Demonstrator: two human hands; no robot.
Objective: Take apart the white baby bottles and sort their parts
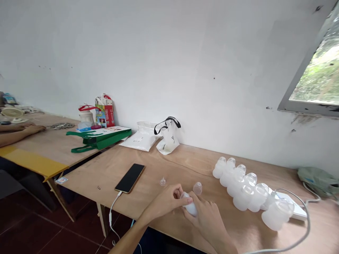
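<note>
A small frosted white baby bottle [191, 209] is held between both hands near the table's front edge. My right hand [208, 215] wraps round its body from the right. My left hand [172, 200] is closed at its top end, thumb laid across it; the fingers partly hide that end. Just beyond the hands, a clear domed cap [197, 188] rests on the wood. Left of it sits a small clear piece shaped like a teat [162, 181]. Several frosted baby bottles [239, 183] with clear caps stand in a slanting group on the right.
A phone [130, 178] on a white cable lies to the left. Against the wall are a white packet [141, 137] and a white bag [168, 140]. On the right, a grey cable runs past a flat white device [296, 210]. Another person's hands [33, 128] rest on the left table.
</note>
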